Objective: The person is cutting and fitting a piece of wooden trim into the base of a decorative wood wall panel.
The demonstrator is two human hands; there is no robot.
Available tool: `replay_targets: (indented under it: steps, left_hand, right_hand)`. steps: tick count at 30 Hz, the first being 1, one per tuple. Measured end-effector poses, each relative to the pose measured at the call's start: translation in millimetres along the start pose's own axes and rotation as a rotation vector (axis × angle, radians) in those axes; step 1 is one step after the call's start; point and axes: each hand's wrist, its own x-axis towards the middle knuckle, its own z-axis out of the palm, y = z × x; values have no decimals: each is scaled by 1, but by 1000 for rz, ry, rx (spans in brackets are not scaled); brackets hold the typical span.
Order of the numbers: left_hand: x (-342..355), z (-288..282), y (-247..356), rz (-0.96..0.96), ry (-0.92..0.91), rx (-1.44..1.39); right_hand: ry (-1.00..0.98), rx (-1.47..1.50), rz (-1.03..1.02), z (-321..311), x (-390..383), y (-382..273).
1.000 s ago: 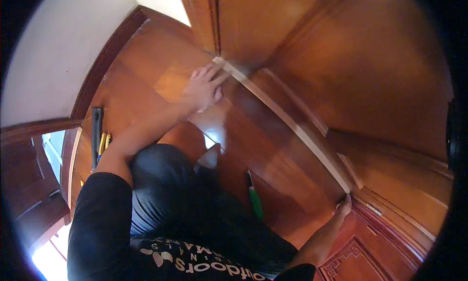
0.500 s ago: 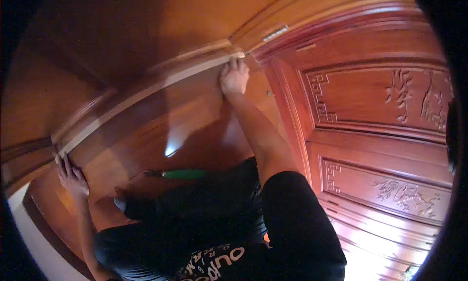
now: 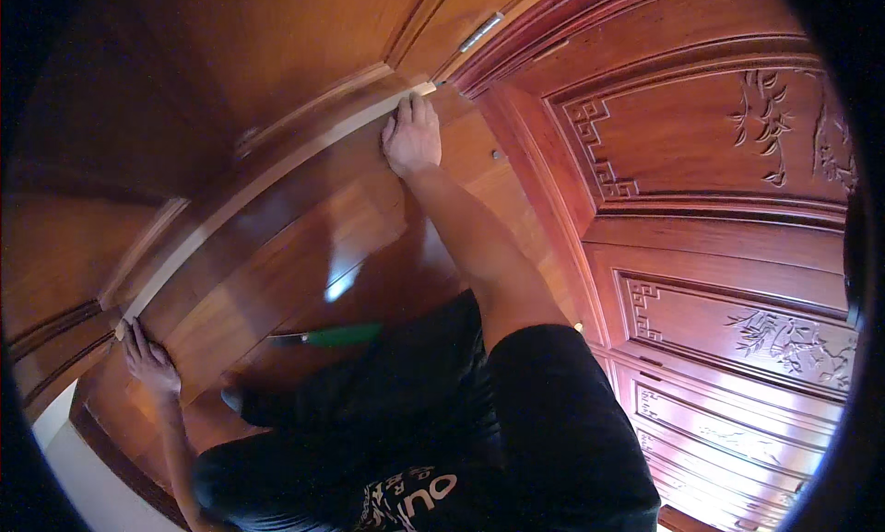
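A long, pale wooden strip (image 3: 241,197) lies along the foot of the brown wooden door panels (image 3: 304,62). My right hand (image 3: 412,143) has its fingertips closed on the strip near the far right end. At the near left end, the fingers of my left hand (image 3: 152,361) curl against the strip's tip; the thumb's place is hard to make out. Both forearms reach out past my dark-clothed knees.
A green-handled tool (image 3: 343,335) with a thin metal shaft, perhaps a screwdriver, lies on the wooden floor (image 3: 277,292) by my leg. Carved red wooden panels (image 3: 691,145) stand at the right. A metal hinge (image 3: 481,32) shows at the top. White edging (image 3: 69,431) is at lower left.
The view has turned slightly, so the strip and the right hand appear shifted left. Both hands stay at the strip's two ends, and the green-handled tool still lies by my leg.
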Motion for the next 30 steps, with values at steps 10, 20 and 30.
replay_targets:
  steps: [10,20,30]
  left_hand:
    - [4,-3,8,-81,-56,-68]
    - [27,-31,44,-298,-208,-49]
    - [14,-6,5,-134,-59,-6]
  right_hand:
    - [-266,-129,-228,25,-5,30]
    - [-68,328,-161,-21,-22,-31]
    - [-181,126,-70,-7,-13,-45]
